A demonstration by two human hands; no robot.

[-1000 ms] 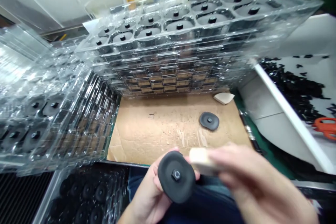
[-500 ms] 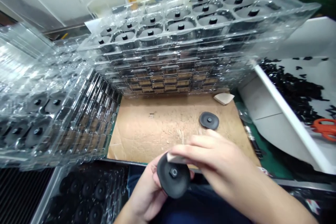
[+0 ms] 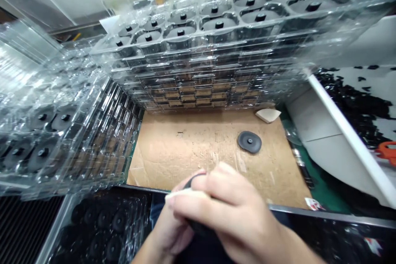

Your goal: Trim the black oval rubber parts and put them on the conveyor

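My left hand [image 3: 168, 231] is closed around a black rubber disc [image 3: 198, 227], seen only in part because my right hand [image 3: 235, 206] covers most of it. Pinched in my right fingers is a cream wedge-shaped pad [image 3: 182, 192], lying across the disc; only its pale edge shows. On the cardboard [image 3: 167, 144] beyond my hands lies another black disc [image 3: 249, 142], flat, with a small round hub at its centre. A second cream pad [image 3: 267, 115] rests near the cardboard's far right corner.
Stacked clear plastic trays [image 3: 198, 66] holding black discs rise behind the cardboard. More tray stacks [image 3: 93, 132] stand at left, and another tray [image 3: 102, 231] sits lower left. At right is a white bin [image 3: 343, 128] with black scraps [image 3: 355, 95] and orange-handled scissors [image 3: 388, 152].
My right hand has moved left and down over the disc, carrying the cream pad across it. The disc's face and hub, visible before, are now mostly covered.
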